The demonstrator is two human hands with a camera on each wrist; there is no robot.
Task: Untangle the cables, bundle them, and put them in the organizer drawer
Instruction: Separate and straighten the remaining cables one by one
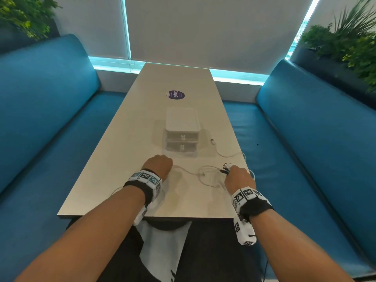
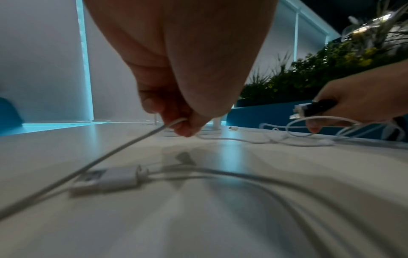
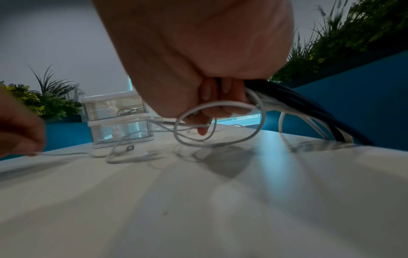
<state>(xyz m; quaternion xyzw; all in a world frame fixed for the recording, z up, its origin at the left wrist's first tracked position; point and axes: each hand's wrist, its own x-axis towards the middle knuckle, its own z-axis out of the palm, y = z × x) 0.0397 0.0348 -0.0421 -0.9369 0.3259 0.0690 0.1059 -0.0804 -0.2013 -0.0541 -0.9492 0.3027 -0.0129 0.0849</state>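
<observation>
beyond both hands, closed organizer, purple sticker, blue benches

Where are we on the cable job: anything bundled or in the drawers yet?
Done: little; no bundle shows. In hand: the right hand grips a bunch of connector ends, the left hand pinches a white cable, drawing it out of the loops between them. Left: finish untangling, bundle, stow; both organizer drawers look shut.

Dim, cool, backlit by cyan window strips; glare on desk; blurred near the wrist cameras; edges bowed.
</observation>
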